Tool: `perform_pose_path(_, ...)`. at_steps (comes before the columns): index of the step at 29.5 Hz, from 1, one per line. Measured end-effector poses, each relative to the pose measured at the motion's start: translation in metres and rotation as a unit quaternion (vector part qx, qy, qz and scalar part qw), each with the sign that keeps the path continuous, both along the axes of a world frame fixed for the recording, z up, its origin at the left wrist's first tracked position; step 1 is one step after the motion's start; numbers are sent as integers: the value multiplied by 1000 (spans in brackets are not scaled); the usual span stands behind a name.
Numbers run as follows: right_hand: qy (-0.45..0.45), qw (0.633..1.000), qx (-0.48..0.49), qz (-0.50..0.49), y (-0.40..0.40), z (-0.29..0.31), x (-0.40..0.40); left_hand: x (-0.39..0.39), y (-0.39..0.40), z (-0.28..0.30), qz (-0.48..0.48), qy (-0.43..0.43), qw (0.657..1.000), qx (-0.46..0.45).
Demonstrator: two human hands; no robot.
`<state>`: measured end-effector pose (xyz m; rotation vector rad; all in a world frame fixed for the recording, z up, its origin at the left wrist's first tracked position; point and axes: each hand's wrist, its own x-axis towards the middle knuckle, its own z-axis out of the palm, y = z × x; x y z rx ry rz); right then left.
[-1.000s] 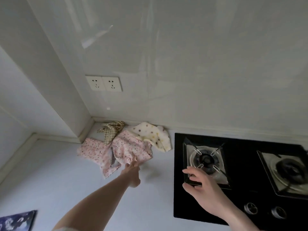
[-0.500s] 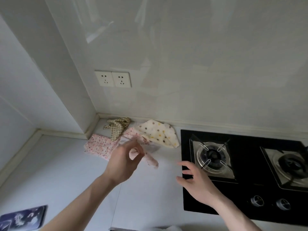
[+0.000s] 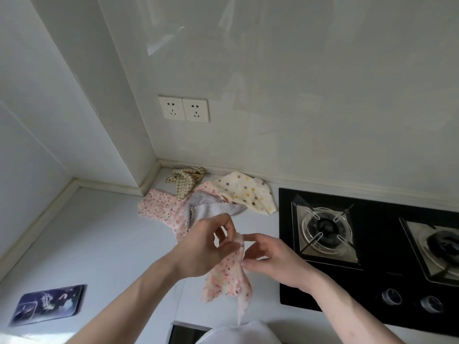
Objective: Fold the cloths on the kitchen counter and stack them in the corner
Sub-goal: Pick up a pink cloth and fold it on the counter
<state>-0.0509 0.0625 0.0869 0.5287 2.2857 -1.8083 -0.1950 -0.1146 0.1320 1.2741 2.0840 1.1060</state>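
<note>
Pink dotted cloth (image 3: 227,279) hangs in the air above the table (image 3: 104,244), held at its top edge by both hands: the left hand (image 3: 203,247) pinches it between thumb and curled fingers (image 3: 224,227), and the right hand (image 3: 273,259) pinches the same edge just beside it, its fingers narrow on the fabric. The cloth droops crumpled below the hands, its lower tip near the front edge of the table. Farther back, three more cloths lie unfolded against the wall: a second pink cloth (image 3: 161,207) with its grey underside turned up, a checked cloth (image 3: 186,180) bunched in the corner and overlapping it, and a cream spotted cloth (image 3: 246,192) touching the pink one, just beside the black hob (image 3: 372,281) at the right. No containers show. Left of the hands the white table runs bare to a dark mat (image 3: 48,304) near its front left. A double socket (image 3: 183,109) sits on the wall above the corner.
</note>
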Motion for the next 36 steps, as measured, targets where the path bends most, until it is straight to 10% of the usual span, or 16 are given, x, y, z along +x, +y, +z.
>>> perform_pose_path(36, 14, 985, 173, 12, 10, -1, 0, -12, 1, -40, -35, 95, 979, -176)
